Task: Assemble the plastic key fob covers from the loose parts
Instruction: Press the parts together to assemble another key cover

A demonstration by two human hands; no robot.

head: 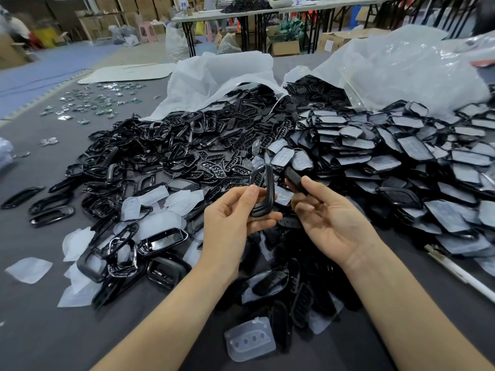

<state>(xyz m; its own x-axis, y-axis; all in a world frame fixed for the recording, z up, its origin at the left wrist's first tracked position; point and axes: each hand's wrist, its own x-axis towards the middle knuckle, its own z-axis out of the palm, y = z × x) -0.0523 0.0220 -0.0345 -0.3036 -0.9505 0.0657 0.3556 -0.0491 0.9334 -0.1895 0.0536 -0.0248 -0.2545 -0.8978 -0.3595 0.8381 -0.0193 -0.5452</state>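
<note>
So the left hand (235, 212) is pinching a black frame (269, 188) by its lower end, thumb on the near side and fingers curled behind. The frame stands nearly upright, long axis running up and a touch to the right, edge-on to the camera. Just right of it, not quite touching, is a small black insert (293, 179) clamped between the thumb and fingertips of the right hand (332, 218), sticking up and left toward the frame's upper half. My guess is the next move is the right hand pushing that insert leftward into the frame opening, so both hands are about equally close and the small gap between the 2 parts is what matters. Everything sits on a grey table (40, 317): little shiny bits (88, 103) scattered far left, a heap of loose frames (150, 145) with clear soft pads (158, 223) near left, button plates (214, 167) in the middle, film-covered shells (401, 156) piled right, spilling from 2 white plastic bags (214, 73). Far behind it's a warehouse room with a folding table (267, 12) and cardboard boxes (285, 46).
</note>
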